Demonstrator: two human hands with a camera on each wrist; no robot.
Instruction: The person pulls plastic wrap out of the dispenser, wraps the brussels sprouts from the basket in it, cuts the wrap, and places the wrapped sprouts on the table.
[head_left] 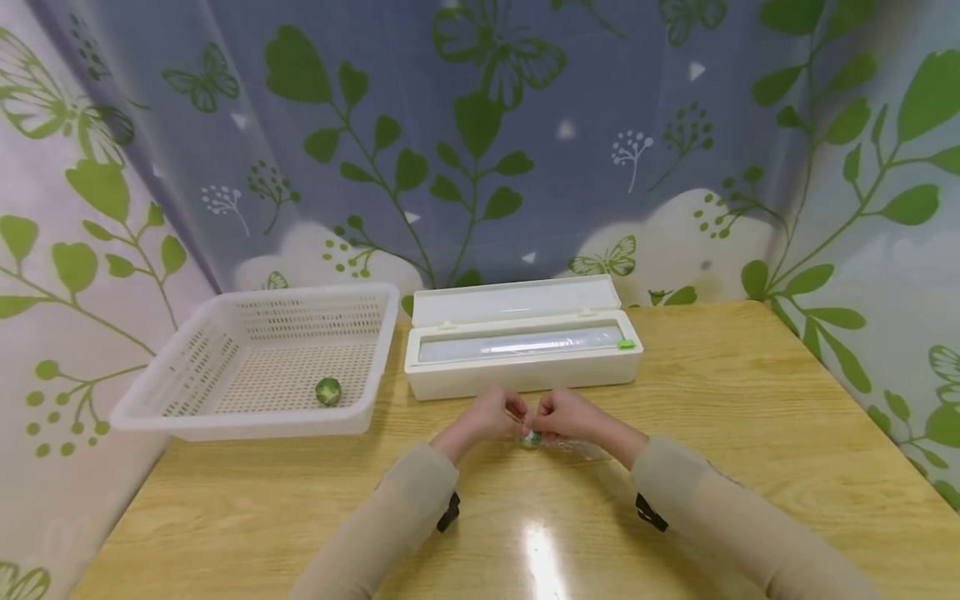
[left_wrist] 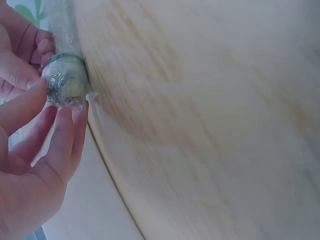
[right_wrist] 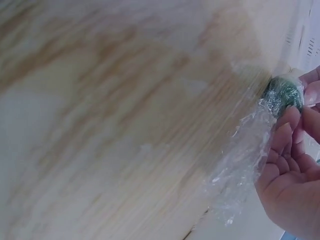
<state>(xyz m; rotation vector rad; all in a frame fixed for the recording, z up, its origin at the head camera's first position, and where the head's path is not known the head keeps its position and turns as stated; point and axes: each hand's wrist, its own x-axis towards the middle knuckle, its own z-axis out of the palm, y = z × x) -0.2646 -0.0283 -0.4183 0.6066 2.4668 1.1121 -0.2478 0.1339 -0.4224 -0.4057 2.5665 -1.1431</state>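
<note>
Both hands work on a small green Brussels sprout wrapped in clear cling film, low over the table in front of the white box. My left hand pinches the wrapped sprout between thumb and fingertips; the left wrist view shows the film drawn snugly around it. At the other side of the sprout, my right hand holds it with curled fingers. A loose, crumpled tail of cling film trails from the sprout beside the right hand.
A white box with its lid raised holds a roll of cling film; a green slider sits on its right end. To the left, a white plastic basket contains one unwrapped sprout. A patterned curtain hangs behind the wooden table.
</note>
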